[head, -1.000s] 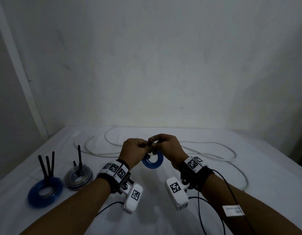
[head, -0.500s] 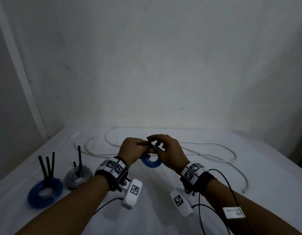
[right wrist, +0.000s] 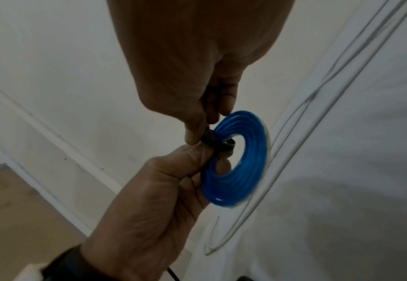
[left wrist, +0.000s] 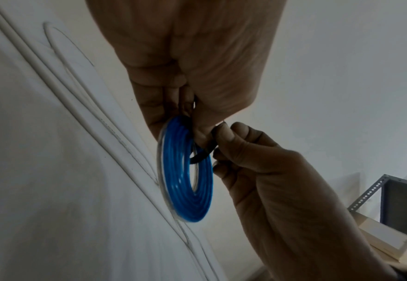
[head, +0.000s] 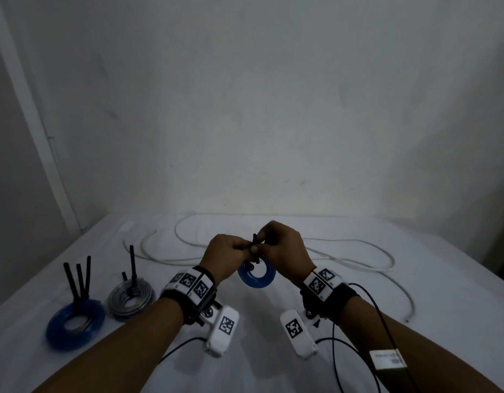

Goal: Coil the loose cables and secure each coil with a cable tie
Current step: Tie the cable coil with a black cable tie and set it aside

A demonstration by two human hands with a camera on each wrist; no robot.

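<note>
A small blue cable coil (head: 256, 276) hangs on edge between my hands, above the white table (head: 273, 358). My left hand (head: 245, 249) grips the coil's top, and in the right wrist view one of its fingers shows through the coil's hole. A black cable tie (head: 254, 241) loops through the coil (left wrist: 185, 180). The tie's tip sticks up between my hands. My right hand (head: 262, 243) pinches the tie (right wrist: 219, 145) just beside the left thumb. In the wrist views the left hand (right wrist: 205, 157) and right hand (left wrist: 224, 140) meet at the tie (left wrist: 201, 156).
At the left of the table lie a larger blue coil (head: 75, 324) with three black ties standing up and a grey coil (head: 132, 300) with an upright tie. A long loose white cable (head: 358, 265) snakes across the far side. A metal shelf (left wrist: 402, 201) stands beyond the table.
My right wrist dipped and came back up. The tie's tip now shows above my fingers. The coil stays hanging between both hands, slightly nearer to me.
</note>
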